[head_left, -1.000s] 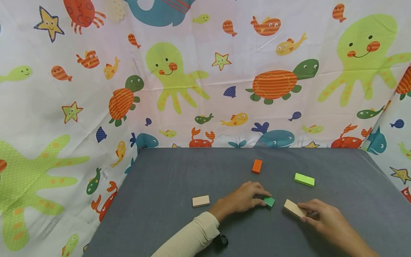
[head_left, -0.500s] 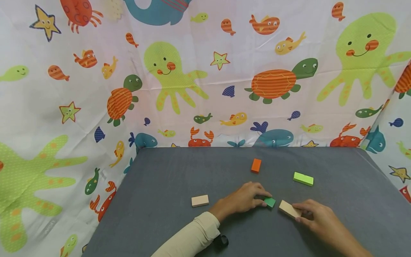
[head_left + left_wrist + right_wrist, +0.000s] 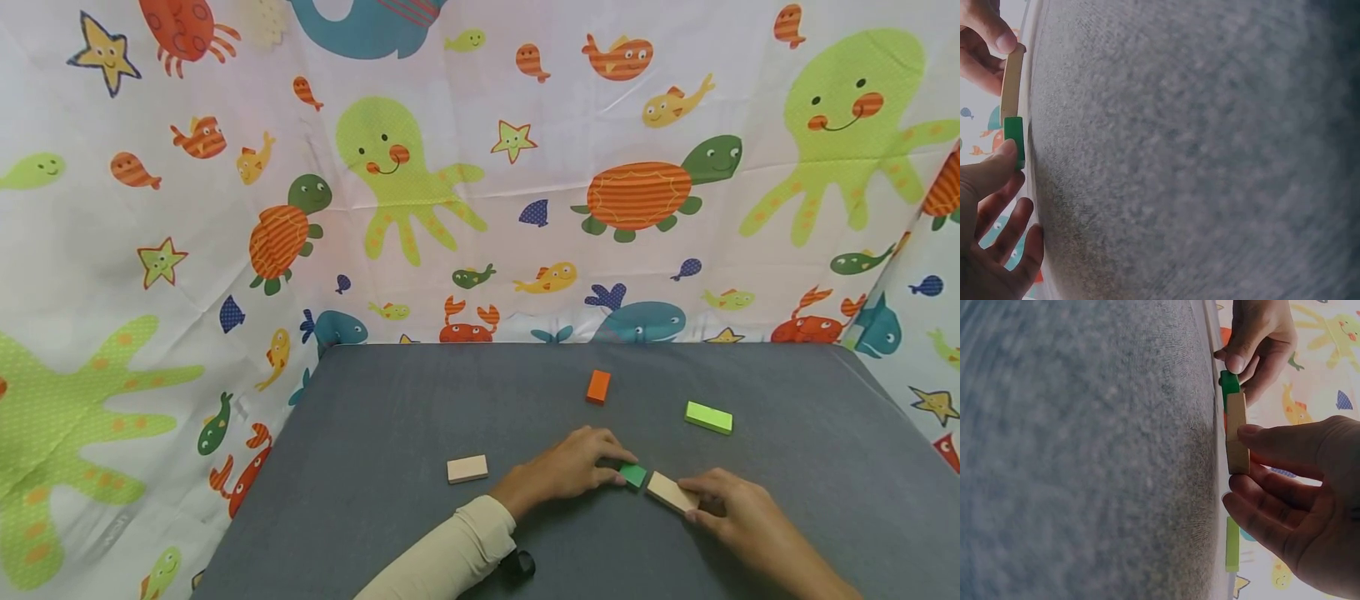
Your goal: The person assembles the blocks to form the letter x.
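My left hand [image 3: 573, 462] pinches a small green wooden block [image 3: 633, 476] between thumb and fingers, low at the grey tabletop. Part of that block is hidden under the fingertips. Just to its right, a plain wooden block [image 3: 671, 492] lies between the thumb and fingers of my right hand [image 3: 738, 508], its near end toward the green one. A narrow gap shows between the two blocks in the head view. In the right wrist view the thumb presses the side of the plain block [image 3: 1236, 419], and its end overlaps the green block [image 3: 1229, 381].
Beyond the hands lie an orange block [image 3: 597, 387] and a lime green block [image 3: 708, 417]. Another plain block [image 3: 467, 469] sits left of my left wrist. A black round object [image 3: 519, 567] is under the left sleeve [image 3: 450, 550]. A printed cloth [image 3: 525, 167] hangs behind the table [image 3: 390, 400].
My right hand has moved left with the plain block, bringing it close to the green block. The left hand has barely shifted, slightly to the right. The other blocks stay put.
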`<state>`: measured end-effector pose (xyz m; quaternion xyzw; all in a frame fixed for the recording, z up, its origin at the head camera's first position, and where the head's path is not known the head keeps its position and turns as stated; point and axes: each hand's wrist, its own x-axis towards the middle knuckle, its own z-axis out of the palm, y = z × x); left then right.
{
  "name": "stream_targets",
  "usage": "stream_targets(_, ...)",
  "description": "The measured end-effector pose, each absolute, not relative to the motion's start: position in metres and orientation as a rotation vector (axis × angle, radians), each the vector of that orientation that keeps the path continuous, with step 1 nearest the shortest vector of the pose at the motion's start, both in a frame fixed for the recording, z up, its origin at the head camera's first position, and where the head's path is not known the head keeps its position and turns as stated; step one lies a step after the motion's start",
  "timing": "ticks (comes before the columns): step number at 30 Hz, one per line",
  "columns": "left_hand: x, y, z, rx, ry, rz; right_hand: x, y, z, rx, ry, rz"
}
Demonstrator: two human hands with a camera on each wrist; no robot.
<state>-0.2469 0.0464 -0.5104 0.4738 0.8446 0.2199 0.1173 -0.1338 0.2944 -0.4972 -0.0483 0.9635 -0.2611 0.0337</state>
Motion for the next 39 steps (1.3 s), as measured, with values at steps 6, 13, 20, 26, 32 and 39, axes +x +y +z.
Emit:
stream_targets(6,-0.2456,0.0467,-0.5104,1.399,2.474,0.637,-0.1325,0.2944,-0.4996,-0.171,2.984,-0.79)
stream_targets(13,-0.246,0.0485,-0.5119,1.418,2.473,0.63,-0.1324,0.294,-0.5016,-0.18,2.977,-0.785)
stream_targets(20,-0.2466,0.0497,-0.5149,1.424,2.477,0.608,-0.1304,0.2949,-0.5036,-0.249,3.015,-0.781)
stream_targets(26,-0.2442,0.0503,-0.5137,1.445,2.49,0.602,-0.1324,0.2939,-0.5022,-0.21,2.978,-0.756)
stream_targets(32,-0.2426,0.0502,-0.5124,1.463,2.496,0.606,-0.1327,0.2938,-0.5025,-0.203,2.968,-0.756)
stream_targets(39,-0.2418,0.0507,-0.5105,1.465,2.506,0.591,-0.1286,0.2956,-0.5064,-0.315,3.043,-0.81)
